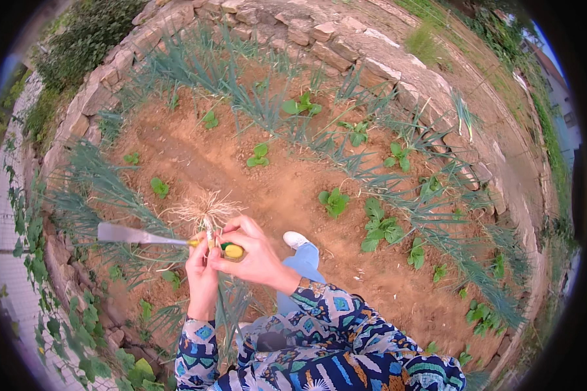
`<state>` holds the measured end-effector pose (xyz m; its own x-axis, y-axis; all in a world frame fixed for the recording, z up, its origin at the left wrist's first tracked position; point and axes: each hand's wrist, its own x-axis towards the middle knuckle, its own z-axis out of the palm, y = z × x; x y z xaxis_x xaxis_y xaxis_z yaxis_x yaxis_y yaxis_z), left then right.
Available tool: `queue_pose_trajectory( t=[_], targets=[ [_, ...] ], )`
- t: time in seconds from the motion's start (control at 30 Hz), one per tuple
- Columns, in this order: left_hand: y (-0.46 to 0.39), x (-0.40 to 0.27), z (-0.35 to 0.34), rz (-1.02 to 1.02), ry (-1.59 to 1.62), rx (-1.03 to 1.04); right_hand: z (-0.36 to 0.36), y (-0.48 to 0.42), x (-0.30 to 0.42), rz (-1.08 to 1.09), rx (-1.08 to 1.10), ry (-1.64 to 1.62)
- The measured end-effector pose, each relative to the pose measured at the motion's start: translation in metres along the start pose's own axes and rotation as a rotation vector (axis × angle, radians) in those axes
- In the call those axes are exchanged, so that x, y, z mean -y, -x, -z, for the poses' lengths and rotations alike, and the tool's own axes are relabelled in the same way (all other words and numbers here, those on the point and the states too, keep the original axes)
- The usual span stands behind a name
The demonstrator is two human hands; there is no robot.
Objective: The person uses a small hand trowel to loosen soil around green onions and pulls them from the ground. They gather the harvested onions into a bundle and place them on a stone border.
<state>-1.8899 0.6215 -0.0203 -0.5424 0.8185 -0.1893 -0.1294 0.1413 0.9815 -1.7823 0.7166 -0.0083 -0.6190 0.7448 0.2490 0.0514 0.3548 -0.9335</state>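
Note:
Both my hands meet at the lower left of the head view, around a green onion point(209, 229) held roots up, with its long leaves hanging below. My left hand point(201, 276) grips the stalk. A trowel-like tool with a flat metal blade point(127, 233) and a yellow and green handle point(234, 251) lies across the hands, blade pointing left. My right hand point(254, 251) has the handle in its palm side, and its thumb and fingertips are at the onion's white stalk. The pale, bushy roots point(208, 207) spread above the fingers.
Rows of green onions point(254, 107) and leafy seedlings point(382, 228) grow in the brown soil around me. A low stone wall point(332, 54) curves round the bed. Pulled green onions point(464, 117) lie on the wall at right. My white shoe point(295, 239) stands on the soil.

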Motion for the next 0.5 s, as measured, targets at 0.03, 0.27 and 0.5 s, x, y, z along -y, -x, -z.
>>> queue_pose_trajectory(
  t=[0.03,0.27,0.5],
  targets=[
    [0.0,-0.003,-0.004,-0.074,-0.063,-0.014,0.0,-0.004,0.005,-0.035,-0.017,0.021],
    [-0.01,-0.005,-0.009,-0.358,-0.248,0.017,0.023,-0.011,0.006,-0.012,-0.12,-0.087],
    [-0.025,-0.012,0.071,-0.366,0.198,-0.578,0.12,0.012,-0.029,-0.385,-0.479,-0.153]
  ],
)
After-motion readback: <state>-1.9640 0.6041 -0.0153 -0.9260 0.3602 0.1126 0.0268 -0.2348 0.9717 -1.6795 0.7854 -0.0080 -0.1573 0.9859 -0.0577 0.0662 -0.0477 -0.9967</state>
